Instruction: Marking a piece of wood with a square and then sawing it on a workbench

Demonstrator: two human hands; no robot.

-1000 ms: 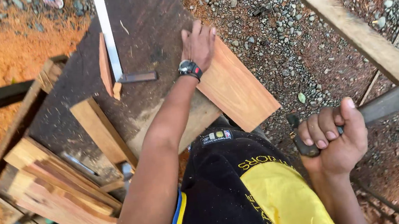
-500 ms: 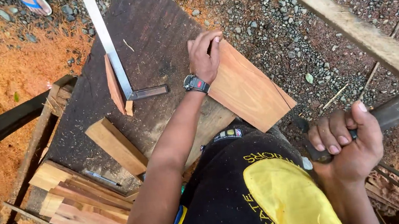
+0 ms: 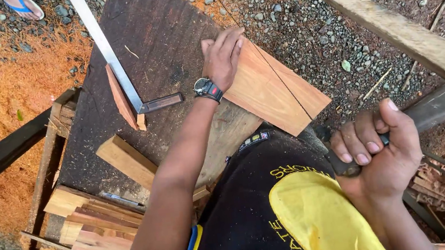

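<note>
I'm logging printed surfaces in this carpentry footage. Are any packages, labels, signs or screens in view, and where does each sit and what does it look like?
No packages, signs or screens.
Small rectangular black tag with yellow and white print: lies at the top edge of the black garment, below the left forearm.
Round dark-faced wristwatch on a black strap: on the left wrist, by the left hand pressing the reddish wooden board.

We see a long metal square (image 3: pixel 115 64) lying on the dark desk (image 3: pixel 150 32). A thin wood wedge (image 3: pixel 120 97) touches its left side. A short wood block (image 3: pixel 126 161) lies nearer. Wood scraps (image 3: pixel 97 226) pile up near left. Orange sawdust (image 3: pixel 2 105) covers the ground on the left, grey gravel (image 3: pixel 307 37) on the right.
</note>
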